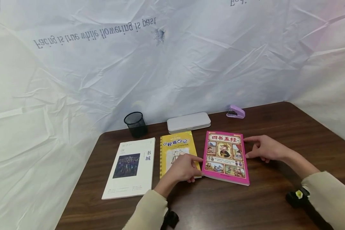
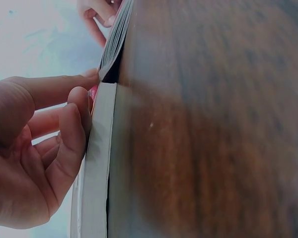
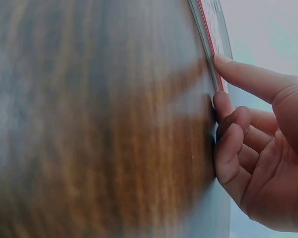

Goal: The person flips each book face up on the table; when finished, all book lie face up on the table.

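Note:
A pink comic-style book [image 1: 225, 158] lies face up at the right of the row, a hand at each side. My left hand [image 1: 184, 167] reaches over the yellow book [image 1: 176, 143] and touches the pink book's left edge with forefinger and thumb set apart. My right hand [image 1: 265, 148] touches the right edge the same way, forefinger above thumb. In the right wrist view, a fingertip and thumb of that hand [image 3: 268, 134] meet the thin book edge [image 3: 208, 39]. Page edges [image 2: 114, 49] slant up from the table by the left hand [image 2: 44, 134] in the left wrist view.
A white book [image 1: 132, 179] lies at the left. Behind stand a black mesh pen cup [image 1: 136, 126], a white case [image 1: 188, 122] and a purple stapler [image 1: 236, 111]. White draped cloth [image 1: 172, 80] rises along the back of the brown table [image 1: 218, 207].

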